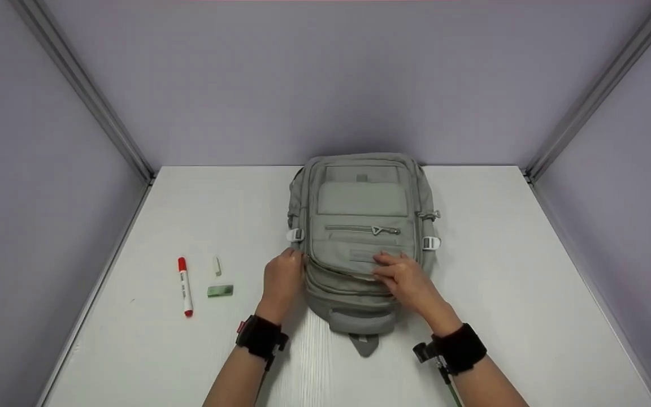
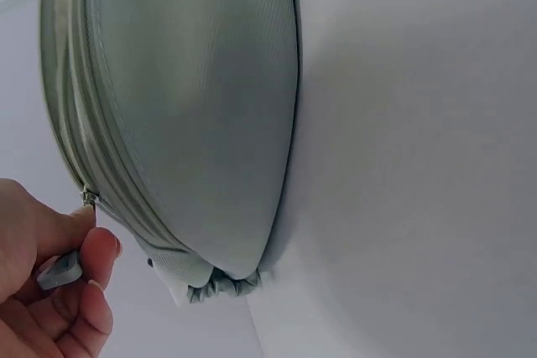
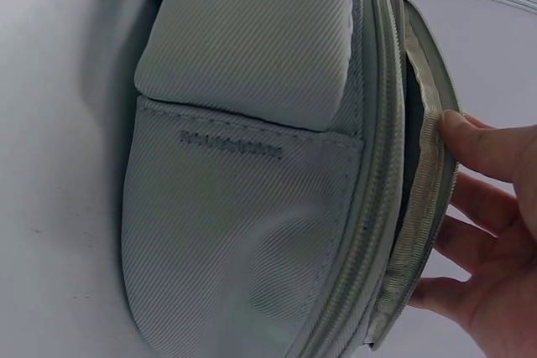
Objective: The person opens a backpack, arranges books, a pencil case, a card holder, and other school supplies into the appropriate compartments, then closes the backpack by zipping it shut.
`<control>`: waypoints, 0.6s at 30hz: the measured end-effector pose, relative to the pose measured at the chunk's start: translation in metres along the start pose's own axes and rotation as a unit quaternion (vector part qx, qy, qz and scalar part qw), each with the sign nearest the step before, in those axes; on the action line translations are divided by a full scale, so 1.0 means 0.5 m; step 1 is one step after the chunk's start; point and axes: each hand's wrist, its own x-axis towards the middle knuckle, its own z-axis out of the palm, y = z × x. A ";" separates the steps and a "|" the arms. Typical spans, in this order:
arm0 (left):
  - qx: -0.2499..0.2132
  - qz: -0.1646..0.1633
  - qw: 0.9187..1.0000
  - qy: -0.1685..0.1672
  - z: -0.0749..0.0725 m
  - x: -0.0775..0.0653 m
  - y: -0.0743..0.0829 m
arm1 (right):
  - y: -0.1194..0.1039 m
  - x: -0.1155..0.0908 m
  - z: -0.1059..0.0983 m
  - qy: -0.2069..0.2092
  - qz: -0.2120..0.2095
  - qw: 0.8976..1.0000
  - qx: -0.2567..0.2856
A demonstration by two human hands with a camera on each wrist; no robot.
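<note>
A grey-green backpack [image 1: 362,199] lies on its back, with its top handle [image 1: 362,321] toward the person. At its left side, my left hand [image 1: 283,282] pinches a zipper pull [image 2: 60,271]; the metal slider [image 2: 89,197] shows just beyond the thumb in the left wrist view. My right hand [image 1: 407,281] grips the edge of the front compartment's flap [image 3: 430,115], thumb on the inner side and fingers on the outer. That compartment is unzipped along the near end, and a dark gap shows behind the flap in the right wrist view.
Left of the backpack lie a red-capped white marker [image 1: 185,287], a small whitish piece [image 1: 217,265] and a small green block [image 1: 220,290]. All sit on a white table [image 1: 489,226]. Grey panels [image 1: 337,73] enclose the back and both sides.
</note>
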 end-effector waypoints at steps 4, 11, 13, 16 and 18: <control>0.016 -0.004 1.000 -0.021 0.012 0.024 -0.013 | -0.001 0.000 -0.002 -0.001 -0.002 1.000 0.004; 0.029 -0.026 0.997 -0.067 0.020 0.065 -0.023 | -0.002 0.001 -0.006 -0.010 -0.003 1.000 0.008; 0.030 -0.029 0.996 -0.080 0.024 0.076 -0.026 | -0.001 0.001 -0.006 -0.012 -0.005 1.000 0.006; 0.032 -0.031 0.994 -0.097 0.031 0.095 -0.032 | 0.002 0.000 -0.006 -0.012 -0.007 1.000 0.006; 0.031 -0.028 0.994 -0.101 0.035 0.107 -0.036 | 0.003 -0.001 -0.005 -0.010 -0.008 1.000 0.013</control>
